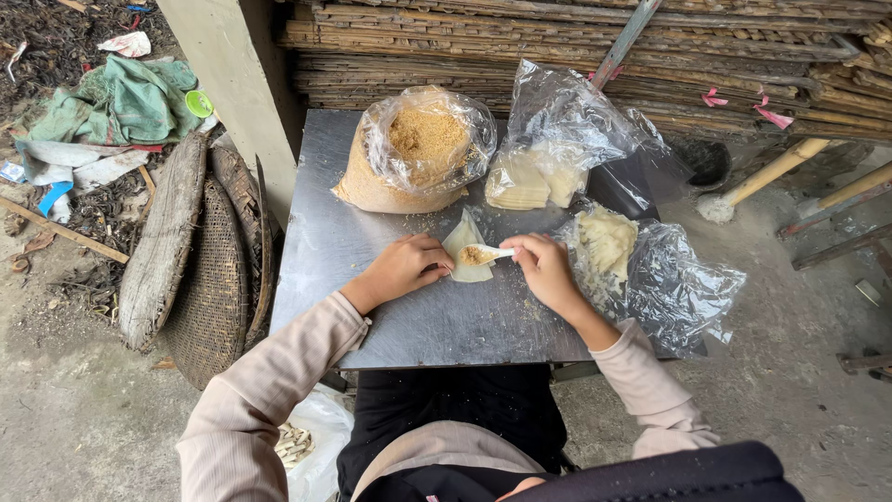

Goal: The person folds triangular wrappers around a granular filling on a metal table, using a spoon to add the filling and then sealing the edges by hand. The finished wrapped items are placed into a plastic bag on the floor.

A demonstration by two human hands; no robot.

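Spoon of filling over a wrapper on the worktop [418, 316]

Left hand [405, 268] presses its fingers on the wrapper [465, 251], prob. to keep it flat; right hand [546, 265], fingers pinched on the spoon [488, 253] handle, holds the bowl w/ brown filling just over the wrapper's middle. Crumb bag [418, 153] & 2 clear bags, 1 w/ wrapper stack [539, 172], 1 w/ pale folded pieces [609, 242], sit open, near the hands, so each is an easy reach

- Outdoor rural work yard, food prepared by hand.
- Stacked bamboo poles [576, 46] behind the metal counter [325, 242].
- Woven baskets [200, 270] on a dirt floor [74, 409] with litter.
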